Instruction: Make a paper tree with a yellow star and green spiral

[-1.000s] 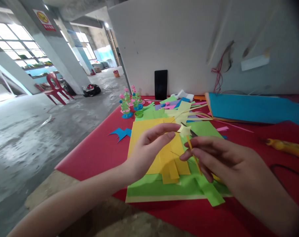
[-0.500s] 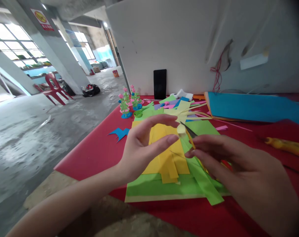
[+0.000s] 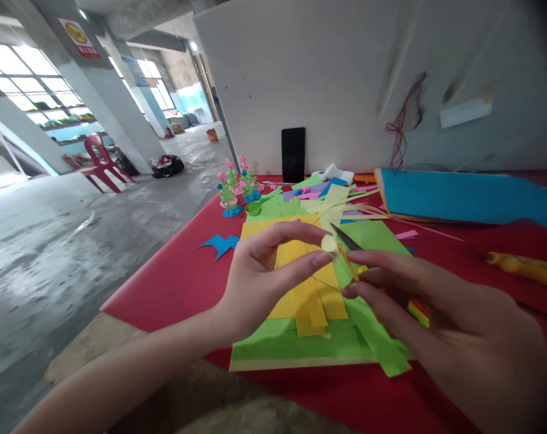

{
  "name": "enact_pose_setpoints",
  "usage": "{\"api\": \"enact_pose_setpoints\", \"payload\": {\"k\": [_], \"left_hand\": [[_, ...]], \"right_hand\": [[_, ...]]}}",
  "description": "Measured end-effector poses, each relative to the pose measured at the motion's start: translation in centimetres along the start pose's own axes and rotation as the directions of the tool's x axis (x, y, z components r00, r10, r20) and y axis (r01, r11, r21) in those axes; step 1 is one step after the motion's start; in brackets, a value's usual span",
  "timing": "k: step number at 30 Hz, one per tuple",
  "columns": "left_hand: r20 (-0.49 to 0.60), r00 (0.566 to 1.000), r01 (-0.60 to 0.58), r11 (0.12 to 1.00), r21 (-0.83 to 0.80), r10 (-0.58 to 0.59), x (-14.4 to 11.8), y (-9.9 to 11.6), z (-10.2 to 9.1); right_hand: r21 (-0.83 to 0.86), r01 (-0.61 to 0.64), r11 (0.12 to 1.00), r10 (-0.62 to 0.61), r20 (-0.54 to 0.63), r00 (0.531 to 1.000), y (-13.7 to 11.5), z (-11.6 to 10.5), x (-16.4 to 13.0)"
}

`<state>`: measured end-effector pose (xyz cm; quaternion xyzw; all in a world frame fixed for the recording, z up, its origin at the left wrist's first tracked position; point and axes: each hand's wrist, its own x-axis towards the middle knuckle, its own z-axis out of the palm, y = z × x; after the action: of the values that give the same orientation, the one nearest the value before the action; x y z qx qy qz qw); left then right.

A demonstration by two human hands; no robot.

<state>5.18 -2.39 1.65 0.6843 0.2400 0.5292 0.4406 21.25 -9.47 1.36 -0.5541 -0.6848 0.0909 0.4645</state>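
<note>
Pinched between thumb and forefinger of the left hand (image 3: 259,274) was a small pale-yellow rolled paper coil (image 3: 329,243), held just above the red table (image 3: 165,283). Against it, the right hand (image 3: 440,319) had its fingers closed narrowly round a thin orange stick (image 3: 348,265), whose upper end met the coil. Both hands hovered over a stack of yellow paper strips (image 3: 307,295) lying on a green paper sheet (image 3: 300,343). Farther back stood small green paper trees on blue bases (image 3: 235,187), with a blue paper stack (image 3: 463,196) well to the right.
</note>
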Motion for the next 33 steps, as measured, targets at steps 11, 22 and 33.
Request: {"api": "enact_pose_setpoints", "payload": {"k": [11, 22, 33], "left_hand": [[-0.010, 1.000, 0.028, 0.999, 0.016, -0.028, -0.1, 0.1, 0.0], [-0.103, 0.994, 0.048, 0.996, 0.073, -0.040, 2.3, -1.3, -1.4], [0.093, 0.985, 0.028, 0.675, 0.737, -0.142, 4.4, -7.5, -6.1]], "right_hand": [[0.009, -0.012, 1.000, 0.012, -0.010, 1.000, 0.1, -0.1, -0.1], [0.470, -0.361, 0.805, 0.327, 0.156, 0.932, 2.0, 0.8, 2.2], [0.559, -0.575, 0.597, 0.397, 0.417, 0.818, 5.3, 3.6, 1.1]]}}
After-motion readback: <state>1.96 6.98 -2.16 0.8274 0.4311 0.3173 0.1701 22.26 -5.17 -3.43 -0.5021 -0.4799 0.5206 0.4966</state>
